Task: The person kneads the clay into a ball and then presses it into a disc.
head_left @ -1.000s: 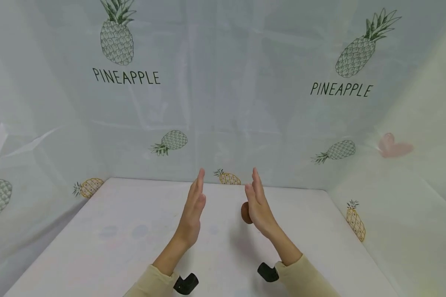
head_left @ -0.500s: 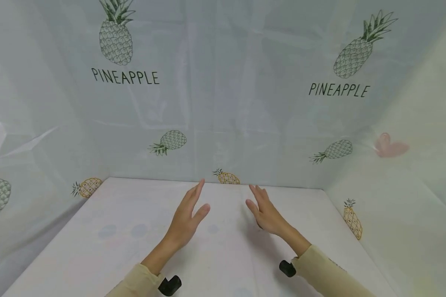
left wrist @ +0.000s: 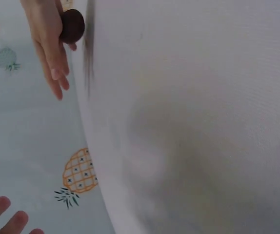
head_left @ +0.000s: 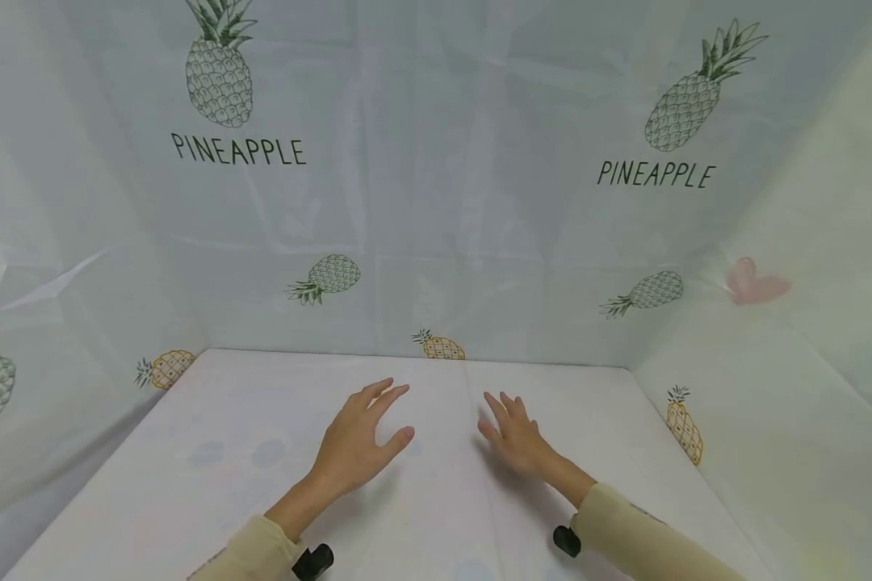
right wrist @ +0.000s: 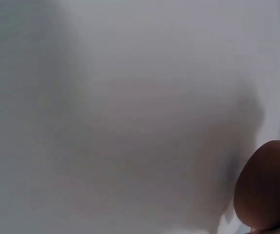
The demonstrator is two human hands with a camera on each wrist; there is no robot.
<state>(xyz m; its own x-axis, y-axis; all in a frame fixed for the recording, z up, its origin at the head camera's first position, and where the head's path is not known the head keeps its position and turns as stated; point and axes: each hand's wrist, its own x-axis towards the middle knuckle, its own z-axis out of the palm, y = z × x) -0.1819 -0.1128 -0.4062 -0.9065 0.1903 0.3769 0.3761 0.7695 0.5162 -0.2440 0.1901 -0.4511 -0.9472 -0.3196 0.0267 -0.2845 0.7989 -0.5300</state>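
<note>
Over the table, my left hand (head_left: 356, 448) hovers with fingers loosely spread and nothing in it. Its fingertips (left wrist: 14, 223) enter the left wrist view at the lower left corner. Facing it, my right hand (head_left: 521, 445) is palm down with several fingers extended. A smooth, dark brown egg-shaped thing (left wrist: 73, 26) is held under its palm, above the tabletop. Close up in the right wrist view, the brown egg-shaped thing (right wrist: 269, 185) covers the lower right corner. From the head view this thing is hidden behind the right hand. How the fingers grip it is partly hidden.
A white tabletop (head_left: 262, 403) with faint coloured spots spreads under both hands. Pale sheeting (head_left: 436, 202) printed with pineapples surrounds it at the back and sides. Dark wrist cameras (head_left: 312, 561) sit at the sleeve cuffs (head_left: 269, 549).
Both hands have lowered toward the table and turned from upright, facing palms to palms more downward. The fingers have spread a little. The brown egg-shaped thing has gone out of sight in the head view.
</note>
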